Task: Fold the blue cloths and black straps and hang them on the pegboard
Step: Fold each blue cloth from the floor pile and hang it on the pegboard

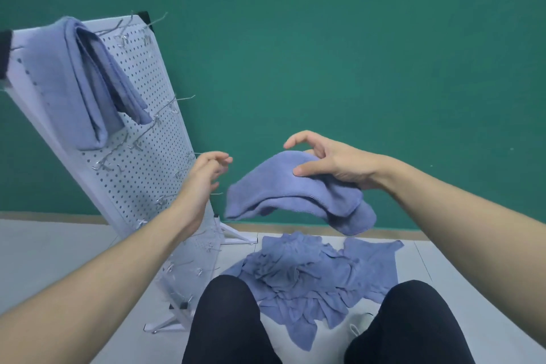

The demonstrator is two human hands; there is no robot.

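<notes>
Both forearms bare, reaching forward and up from the lower corners of the view. Left hand raised at mid-left, wrist bent slightly, fingers loosely curled with tips pointing right, thumb below them, gripping nothing visible. Right hand higher and to the right, palm down, thumb pressed onto the top of the folded blue cloth, middle and lower fingers curled under it, index finger lifted free and arched leftward. Hands near each other but apart, not touching. Knees in black trousers at bottom centre, spread, one under each arm.
</notes>
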